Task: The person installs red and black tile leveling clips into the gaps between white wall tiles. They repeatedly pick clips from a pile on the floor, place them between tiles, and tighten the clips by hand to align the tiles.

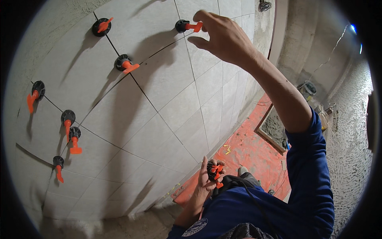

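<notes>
My right hand [223, 36] reaches up to the tiled wall [175, 95]. Its thumb and forefinger are spread on either side of the red T-handle of a tile leveling clip [193, 27], whose black round base sits on a tile joint. Whether a finger touches the handle I cannot tell. Lower down, near my body, my left hand [203, 180] is closed around several loose tile leveling clips [215, 170] with black bases and red handles. More such clips stand in the joints to the left, among them one at a tile corner [126, 63] and another above it [102, 26].
Red sheeting [248, 145] covers the floor beside the wall's foot, with small yellow pieces [227, 149] on it. A tray of grey mortar [274, 126] lies to the right, and a bucket [307, 89] stands beyond. A rough plastered wall [352, 159] rises on the right.
</notes>
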